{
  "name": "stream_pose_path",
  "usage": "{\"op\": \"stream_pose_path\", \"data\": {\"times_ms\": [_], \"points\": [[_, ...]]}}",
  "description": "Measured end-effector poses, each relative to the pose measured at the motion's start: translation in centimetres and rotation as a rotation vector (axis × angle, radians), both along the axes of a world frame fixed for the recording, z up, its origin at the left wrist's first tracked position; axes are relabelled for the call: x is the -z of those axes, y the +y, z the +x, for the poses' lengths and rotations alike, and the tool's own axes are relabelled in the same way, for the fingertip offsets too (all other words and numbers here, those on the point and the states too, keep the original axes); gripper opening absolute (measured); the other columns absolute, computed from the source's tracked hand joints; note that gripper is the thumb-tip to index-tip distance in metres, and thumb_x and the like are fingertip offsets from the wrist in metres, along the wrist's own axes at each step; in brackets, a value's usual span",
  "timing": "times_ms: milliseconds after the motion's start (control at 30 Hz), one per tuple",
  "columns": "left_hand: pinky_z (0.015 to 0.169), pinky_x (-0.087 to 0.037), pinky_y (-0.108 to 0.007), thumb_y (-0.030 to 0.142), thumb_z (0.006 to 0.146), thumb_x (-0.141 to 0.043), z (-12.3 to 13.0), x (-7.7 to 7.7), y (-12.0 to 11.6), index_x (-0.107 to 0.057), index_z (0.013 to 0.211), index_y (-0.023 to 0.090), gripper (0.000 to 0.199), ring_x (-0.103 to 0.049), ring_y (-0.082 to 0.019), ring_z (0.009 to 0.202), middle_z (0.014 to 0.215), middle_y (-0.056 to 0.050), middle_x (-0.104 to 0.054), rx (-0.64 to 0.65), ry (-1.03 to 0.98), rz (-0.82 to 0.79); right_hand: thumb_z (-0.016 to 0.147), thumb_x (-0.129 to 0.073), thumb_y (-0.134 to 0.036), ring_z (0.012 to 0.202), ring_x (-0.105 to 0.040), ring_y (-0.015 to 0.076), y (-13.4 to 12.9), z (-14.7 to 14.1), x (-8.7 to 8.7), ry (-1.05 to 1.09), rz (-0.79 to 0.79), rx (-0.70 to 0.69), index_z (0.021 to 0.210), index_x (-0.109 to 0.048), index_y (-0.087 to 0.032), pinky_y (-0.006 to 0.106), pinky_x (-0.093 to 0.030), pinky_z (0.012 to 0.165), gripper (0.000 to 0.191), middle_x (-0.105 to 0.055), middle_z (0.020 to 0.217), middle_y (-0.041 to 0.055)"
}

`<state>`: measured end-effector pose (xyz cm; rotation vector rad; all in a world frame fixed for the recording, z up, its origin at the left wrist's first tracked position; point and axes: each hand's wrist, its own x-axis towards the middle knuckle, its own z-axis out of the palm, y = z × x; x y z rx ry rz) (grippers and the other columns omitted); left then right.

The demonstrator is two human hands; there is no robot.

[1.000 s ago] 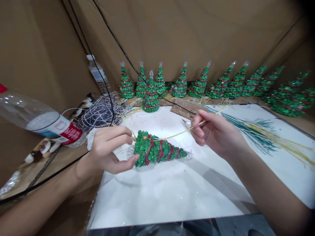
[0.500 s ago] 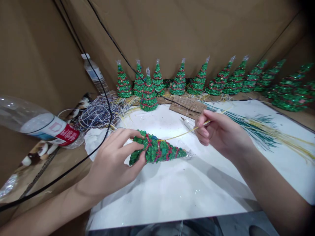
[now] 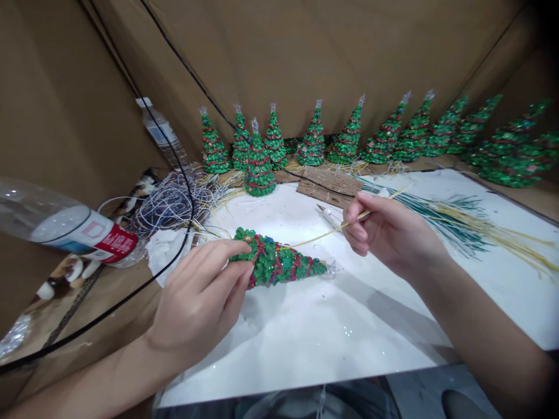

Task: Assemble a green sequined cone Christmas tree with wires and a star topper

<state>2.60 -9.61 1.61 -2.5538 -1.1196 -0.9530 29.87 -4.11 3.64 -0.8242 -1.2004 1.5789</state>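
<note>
A small green Christmas tree (image 3: 283, 263) with red garland lies on its side on the white board (image 3: 305, 349), its clear tip pointing right. My left hand (image 3: 201, 291) grips its wide base, fingertips pressed on the branches. Above and right of the tip, my right hand (image 3: 375, 230) pinches a thin yellow strand (image 3: 321, 235) between thumb and fingers. The strand slants down left to the tree's upper side. Just behind my right fingers lies a white pointed tool (image 3: 329, 216), partly hidden.
Several upright trees (image 3: 310, 142) line the back. Green and yellow strands (image 3: 463, 224) lie at the right, a cardboard piece (image 3: 327, 185) in the middle. At the left are tangled wires (image 3: 170, 201), a large bottle (image 3: 87, 230), a small bottle (image 3: 161, 131) and a black cable (image 3: 192, 198).
My left fingers have drawn closer together on the tree's base, and the tree appears slightly turned. My right hand still pinches the yellow strand. The whole view has shifted slightly.
</note>
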Motion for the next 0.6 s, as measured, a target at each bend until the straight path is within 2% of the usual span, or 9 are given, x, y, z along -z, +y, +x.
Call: {"op": "stream_pose_path", "data": {"times_ms": [67, 200, 300, 367, 433, 533, 600], "points": [[0.083, -0.048, -0.036, 0.008, 0.089, -0.056, -0.1, -0.6, -0.2, -0.058, 0.089, 0.017, 0.01, -0.063, -0.021, 0.096, 0.104, -0.008, -0.065, 0.013, -0.073, -0.112, 0.084, -0.061, -0.038, 0.041, -0.047, 0.0098, 0.0, 0.0, 0.1, -0.005, -0.006, 0.011, 0.066, -0.068, -0.018, 0.024, -0.037, 0.038, 0.028, -0.05, 0.048, -0.0008], [0.093, -0.048, -0.032, 0.014, 0.096, -0.048, -0.3, -1.9, -0.4, -0.055, 0.092, 0.021, 0.01, -0.063, -0.019, 0.108, 0.103, -0.004, -0.068, 0.103, -0.381, -0.5, 0.082, -0.063, -0.042, 0.041, -0.048, 0.0097, 0.0, -0.1, 0.3, -0.023, 0.009, 0.004, 0.068, -0.067, -0.017, 0.023, -0.039, 0.038, 0.029, -0.051, 0.049, -0.0014], [0.086, -0.054, -0.031, 0.02, 0.098, -0.046, -0.4, -2.5, -0.2, -0.054, 0.09, 0.022, 0.012, -0.068, -0.019, 0.094, 0.082, -0.001, -0.069, 0.152, -0.618, -0.719, 0.083, -0.061, -0.041, 0.041, -0.049, 0.0096, 0.1, 0.0, 0.5, -0.017, 0.013, -0.01, 0.069, -0.067, -0.017, 0.023, -0.039, 0.039, 0.029, -0.052, 0.049, -0.0014], [0.071, -0.056, -0.029, 0.024, 0.098, -0.047, -0.6, -2.8, -0.1, -0.052, 0.086, 0.022, 0.013, -0.069, -0.017, 0.073, 0.067, 0.001, -0.064, 0.171, -0.743, -0.804, 0.084, -0.061, -0.038, 0.041, -0.049, 0.0095, 0.2, 0.0, 0.5, -0.005, 0.003, -0.006, 0.068, -0.067, -0.017, 0.022, -0.039, 0.039, 0.028, -0.053, 0.049, -0.0011], [0.059, -0.054, -0.028, 0.024, 0.097, -0.051, -0.8, -3.2, 0.1, -0.051, 0.085, 0.021, 0.012, -0.061, -0.013, 0.054, 0.06, 0.004, -0.057, 0.174, -0.836, -0.873, 0.084, -0.06, -0.037, 0.041, -0.049, 0.0095, 0.3, 0.0, 0.5, -0.002, -0.004, 0.0, 0.068, -0.067, -0.016, 0.022, -0.04, 0.039, 0.027, -0.053, 0.049, -0.0009], [0.049, -0.051, -0.023, 0.018, 0.094, -0.055, -1.4, -4.0, 0.3, -0.053, 0.085, 0.019, 0.009, -0.048, -0.008, 0.044, 0.056, 0.005, -0.049, 0.168, -0.946, -0.896, 0.085, -0.06, -0.037, 0.04, -0.05, 0.0097, 0.4, 0.1, 0.7, -0.011, 0.005, 0.001, 0.068, -0.067, -0.016, 0.022, -0.04, 0.039, 0.028, -0.054, 0.049, -0.0007], [0.043, -0.048, -0.02, 0.015, 0.091, -0.058, -2.2, -4.6, 0.6, -0.054, 0.086, 0.018, 0.007, -0.043, -0.006, 0.042, 0.055, 0.006, -0.047, 0.157, -1.036, -0.816, 0.086, -0.059, -0.037, 0.04, -0.05, 0.0096, 0.4, 0.1, 0.8, -0.015, 0.018, -0.002, 0.068, -0.067, -0.016, 0.022, -0.04, 0.039, 0.028, -0.054, 0.05, -0.0007]]}}
